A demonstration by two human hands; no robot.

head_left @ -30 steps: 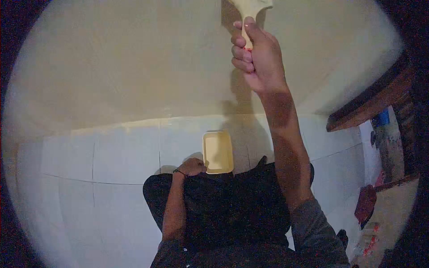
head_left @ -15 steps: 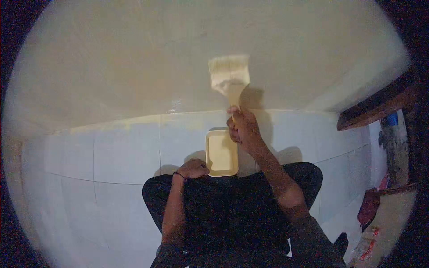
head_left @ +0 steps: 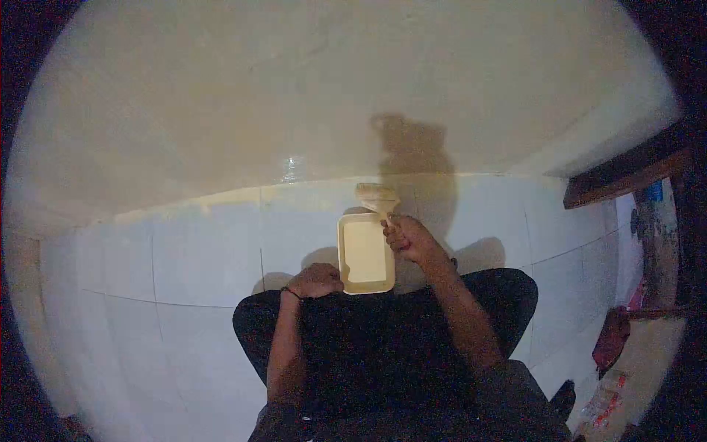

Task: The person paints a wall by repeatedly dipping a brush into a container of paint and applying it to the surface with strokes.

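My right hand [head_left: 409, 239] is closed round the handle of a wide paintbrush [head_left: 377, 197]. The bristles are pale with paint and sit above the far end of a shallow rectangular paint tray [head_left: 391, 254]. Cream paint [head_left: 366, 247] covers the tray's bottom. At the tray's near left side, my left hand [head_left: 315, 281] has its fingers bent against the rim; the fingertips are partly hidden. The tray lies on the floor right before my crossed legs.
Ahead rises a cream wall [head_left: 221, 96], with a shiny wet-looking patch [head_left: 292, 169] low down. Pale floor tiles [head_left: 199, 258] bear cream smears along the wall's foot. A dark wooden edge [head_left: 626, 173] juts in at right, above a clear plastic bag [head_left: 605, 401] with red print.
My right hand has brought the paintbrush down from the wall to the tray's far end. My left hand stays at the tray's side.
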